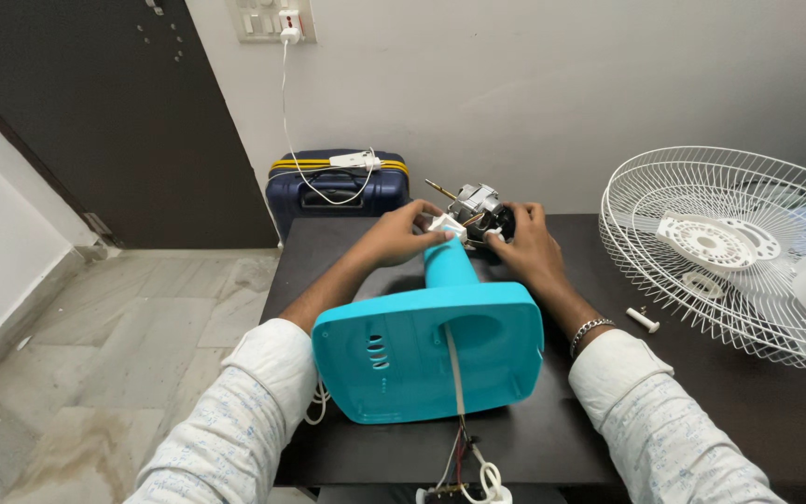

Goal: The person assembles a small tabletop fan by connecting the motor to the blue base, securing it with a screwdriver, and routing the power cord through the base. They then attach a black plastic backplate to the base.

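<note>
A turquoise fan stand (431, 350) lies on its side on the dark worktop (767, 411), its neck pointing away. At the neck's top, the left hand (403, 233) pinches a small white part (446, 224) while the right hand (524, 245) curls around the fan motor (479, 205). A white fan grille (729, 247) rests at right.

The fan base (426, 355) is bright turquoise, and so is its neck. The surface (701, 411) is dark brown, almost black. The fan grille (701, 252) is white wire with a white hub. The suitcase (338, 191) is navy blue with yellow trim. The sleeves (235, 420) are white with a faint pale-blue speckled print. The door (114, 121) is dark brown, the floor (95, 373) beige marble with grey veins.
</note>
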